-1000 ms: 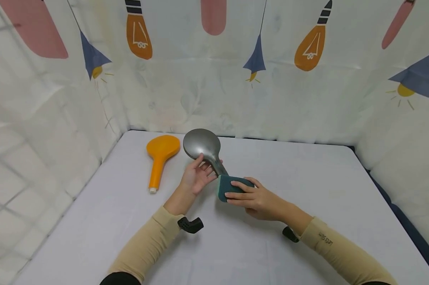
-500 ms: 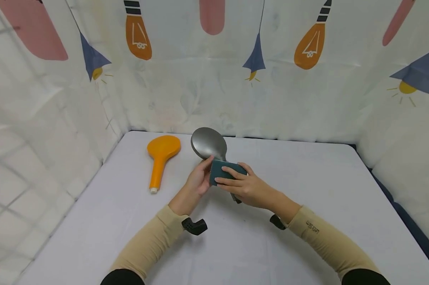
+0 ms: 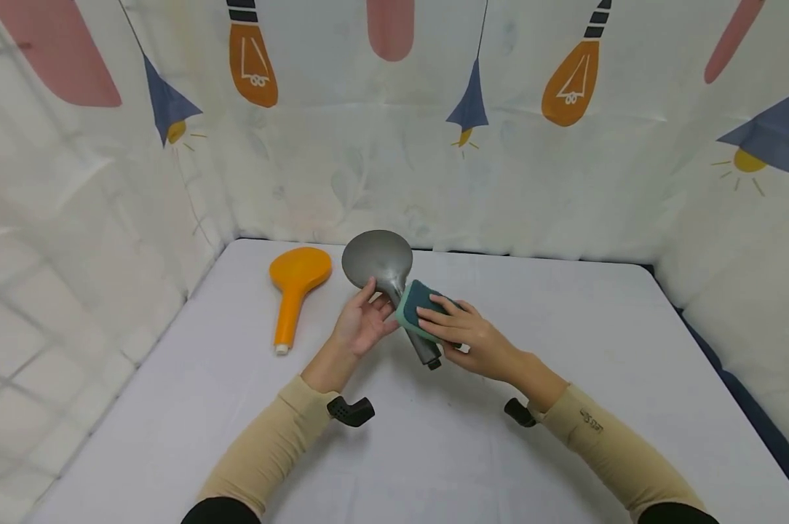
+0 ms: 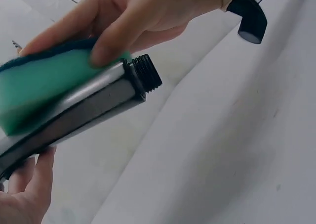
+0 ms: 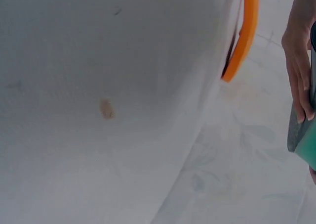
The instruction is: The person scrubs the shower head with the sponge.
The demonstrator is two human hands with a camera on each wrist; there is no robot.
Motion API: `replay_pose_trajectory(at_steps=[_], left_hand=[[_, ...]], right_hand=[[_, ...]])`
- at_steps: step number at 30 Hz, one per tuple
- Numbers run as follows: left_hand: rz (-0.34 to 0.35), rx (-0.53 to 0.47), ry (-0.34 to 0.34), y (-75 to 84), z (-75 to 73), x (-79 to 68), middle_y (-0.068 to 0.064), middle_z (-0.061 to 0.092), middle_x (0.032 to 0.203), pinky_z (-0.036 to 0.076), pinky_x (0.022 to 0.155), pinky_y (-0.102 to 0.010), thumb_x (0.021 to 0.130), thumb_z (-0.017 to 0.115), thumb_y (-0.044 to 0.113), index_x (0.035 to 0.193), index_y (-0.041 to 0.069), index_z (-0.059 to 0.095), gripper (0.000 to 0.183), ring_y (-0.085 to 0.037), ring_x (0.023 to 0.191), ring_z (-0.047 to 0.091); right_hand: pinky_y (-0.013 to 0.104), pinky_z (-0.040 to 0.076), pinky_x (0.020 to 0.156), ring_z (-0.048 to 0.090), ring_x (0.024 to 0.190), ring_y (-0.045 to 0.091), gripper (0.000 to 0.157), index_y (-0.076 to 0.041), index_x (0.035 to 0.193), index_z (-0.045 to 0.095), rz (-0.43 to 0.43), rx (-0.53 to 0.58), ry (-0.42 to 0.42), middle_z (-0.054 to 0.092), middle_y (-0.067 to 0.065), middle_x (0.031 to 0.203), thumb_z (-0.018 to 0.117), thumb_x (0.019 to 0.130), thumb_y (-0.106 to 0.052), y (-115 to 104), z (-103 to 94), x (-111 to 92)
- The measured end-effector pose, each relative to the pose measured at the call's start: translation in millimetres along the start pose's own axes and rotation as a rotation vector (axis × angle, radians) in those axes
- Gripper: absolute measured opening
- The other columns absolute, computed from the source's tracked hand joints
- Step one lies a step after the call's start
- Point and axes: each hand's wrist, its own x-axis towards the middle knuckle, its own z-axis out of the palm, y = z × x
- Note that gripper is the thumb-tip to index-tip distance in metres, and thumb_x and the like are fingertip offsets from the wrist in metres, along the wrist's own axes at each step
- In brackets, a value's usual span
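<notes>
My left hand (image 3: 362,325) holds a grey shower head (image 3: 377,258) by its neck, above the table, its round head pointing away. In my right hand (image 3: 469,336) is a green sponge (image 3: 421,306) with a dark teal upper layer, tilted against the handle. In the left wrist view, the pale green foam of the sponge (image 4: 44,85) lies along the shower head's handle (image 4: 94,108), whose black threaded end sticks out bare. At the right edge of the right wrist view, fingers of the left hand (image 5: 298,70) lie along the grey shower head.
An orange shower head (image 3: 296,287) with a pale end lies on the white table (image 3: 565,349), left of my hands. A patterned cloth wall (image 3: 394,167) stands behind the table, with more cloth at both sides.
The sponge moves from the handle's lower end up towards the neck, then tilts and shows its light green edge. The grey shower head shifts right, then back left. The orange one stays put.
</notes>
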Motion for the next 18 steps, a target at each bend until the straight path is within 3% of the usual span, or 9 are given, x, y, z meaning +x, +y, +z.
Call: replay_pose_trajectory(at_steps=[3,7,9,14,18], left_hand=[[0.01,-0.024,0.004,4.3,0.2,-1.7,-0.006,0.061,0.129,0.047,0.103,-0.05,0.113,0.034,0.035,0.163,0.018,0.011,0.058,-0.019,0.111,0.065],[0.076,-0.065,0.054,7.2,-2.0,-0.1,-0.013,0.049,0.149,0.026,0.116,-0.06,0.113,0.038,0.034,0.163,0.02,0.011,0.059,-0.024,0.11,0.068],[0.101,-0.02,0.061,7.5,-4.6,0.7,-0.014,0.041,0.156,0.029,0.116,-0.059,0.113,0.04,0.024,0.164,0.018,0.013,0.057,-0.022,0.11,0.068],[0.128,0.197,0.037,5.6,-8.6,3.8,-0.014,0.033,0.16,0.048,0.104,-0.048,0.107,0.042,-0.005,0.164,0.014,0.017,0.065,-0.016,0.113,0.065],[0.117,0.241,0.025,7.0,-10.9,8.6,-0.018,0.031,0.161,0.039,0.111,-0.053,0.106,0.041,-0.006,0.164,0.013,0.017,0.065,-0.014,0.111,0.064]], right_hand=[[0.063,0.045,0.1,0.045,0.14,0.041,0.071,-0.002,0.143,0.059,-0.004,0.025,0.015,0.057,0.014,0.146,0.079,0.077,0.014,-1.6,0.1,3.6],[0.06,0.049,0.097,0.048,0.138,0.04,0.07,-0.001,0.141,0.061,-0.071,0.005,-0.055,0.058,0.012,0.145,0.081,0.075,0.012,-7.0,-4.4,-1.1],[0.059,0.05,0.095,0.05,0.136,0.039,0.069,-0.002,0.138,0.064,-0.093,-0.02,-0.087,0.059,0.01,0.144,0.082,0.073,0.01,-9.3,-6.3,-4.8],[0.059,0.05,0.094,0.054,0.132,0.039,0.068,-0.002,0.136,0.066,-0.091,-0.065,-0.105,0.061,0.008,0.142,0.085,0.071,0.008,-13.1,-6.2,-9.1],[0.062,0.051,0.092,0.053,0.133,0.041,0.068,-0.001,0.136,0.065,-0.051,-0.083,-0.074,0.061,0.011,0.142,0.085,0.072,0.008,-14.1,-3.5,-8.7]])
